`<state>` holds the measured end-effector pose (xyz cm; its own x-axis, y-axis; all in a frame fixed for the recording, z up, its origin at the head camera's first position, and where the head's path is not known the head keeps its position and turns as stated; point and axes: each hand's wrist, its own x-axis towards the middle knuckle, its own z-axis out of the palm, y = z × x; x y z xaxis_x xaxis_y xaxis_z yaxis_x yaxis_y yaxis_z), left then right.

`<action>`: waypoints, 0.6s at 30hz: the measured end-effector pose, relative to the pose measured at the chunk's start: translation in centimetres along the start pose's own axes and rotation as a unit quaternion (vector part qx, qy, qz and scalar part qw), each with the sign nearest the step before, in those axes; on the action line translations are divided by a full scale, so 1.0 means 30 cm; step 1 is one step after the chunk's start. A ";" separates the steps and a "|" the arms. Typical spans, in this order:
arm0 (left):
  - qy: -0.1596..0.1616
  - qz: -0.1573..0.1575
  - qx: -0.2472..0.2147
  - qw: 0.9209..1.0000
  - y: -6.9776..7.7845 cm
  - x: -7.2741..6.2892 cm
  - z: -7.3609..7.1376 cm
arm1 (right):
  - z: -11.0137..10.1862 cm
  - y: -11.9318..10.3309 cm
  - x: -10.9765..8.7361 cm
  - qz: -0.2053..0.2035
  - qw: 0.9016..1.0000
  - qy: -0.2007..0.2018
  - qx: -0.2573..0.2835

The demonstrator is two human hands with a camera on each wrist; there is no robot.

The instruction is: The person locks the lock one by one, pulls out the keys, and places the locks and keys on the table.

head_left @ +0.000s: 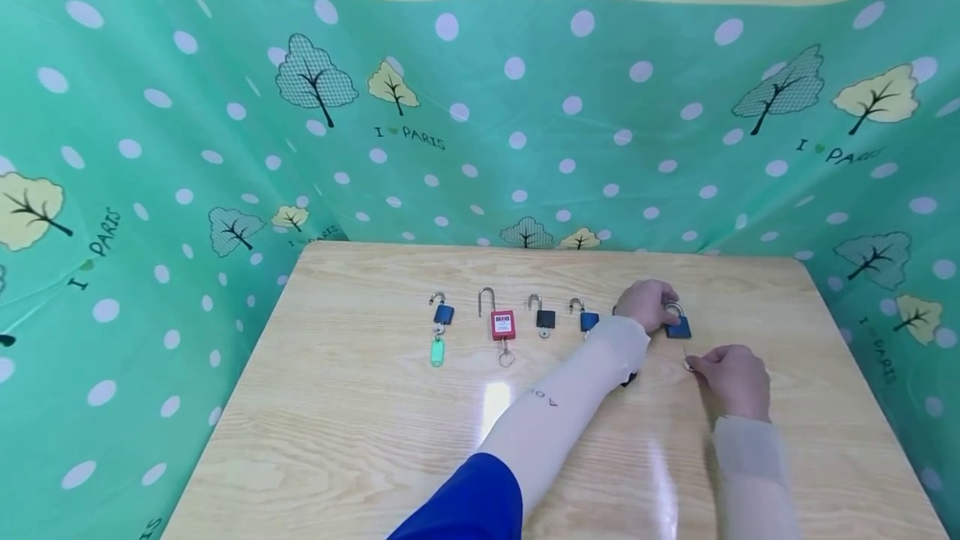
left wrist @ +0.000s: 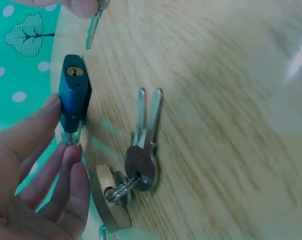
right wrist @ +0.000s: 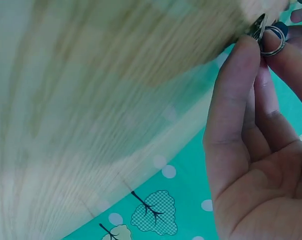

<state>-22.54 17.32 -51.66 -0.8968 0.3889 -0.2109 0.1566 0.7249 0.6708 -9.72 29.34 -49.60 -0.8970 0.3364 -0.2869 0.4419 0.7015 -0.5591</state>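
Note:
At the right end of a row of padlocks, my left hand [head_left: 645, 305] grips a blue padlock [head_left: 678, 327] by its shackle end. The left wrist view shows the brass keyhole on the body of this blue padlock [left wrist: 74, 95], with the thumb along its side. My right hand [head_left: 735, 373] pinches a small key [left wrist: 92, 31] between thumb and finger, its blade pointing towards the padlock but apart from it. A key ring [right wrist: 274, 42] hangs at those fingertips. Beneath the left hand lies a brass padlock [left wrist: 109, 200] with a key in it and more keys [left wrist: 143, 160] on its ring.
Leftward in the row lie padlocks with raised shackles: a blue one [head_left: 444, 314] with a green tag [head_left: 437, 352], a red one [head_left: 503, 325], a black one [head_left: 545, 319] and another blue one [head_left: 589, 321]. A green dotted curtain [head_left: 540, 123] surrounds the wooden table [head_left: 337, 423].

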 end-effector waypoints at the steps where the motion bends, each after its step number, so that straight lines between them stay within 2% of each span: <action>1: 0.001 0.003 0.004 1.000 0.000 0.002 0.002 | 0.000 0.001 -0.001 -0.001 1.000 0.002 -0.001; 9: 0.002 0.009 -0.004 1.000 -0.005 -0.004 -0.005 | -0.009 -0.011 -0.009 -0.004 1.000 0.009 -0.006; 18: 0.010 0.019 -0.022 1.000 -0.042 -0.002 -0.064 | -0.008 -0.054 -0.035 -0.001 0.999 0.033 0.020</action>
<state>-23.48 15.28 -51.12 -0.8992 0.4030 -0.1705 0.1724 0.6843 0.7085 -9.51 27.99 -48.20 -0.8963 0.3768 -0.2336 0.4387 0.6777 -0.5901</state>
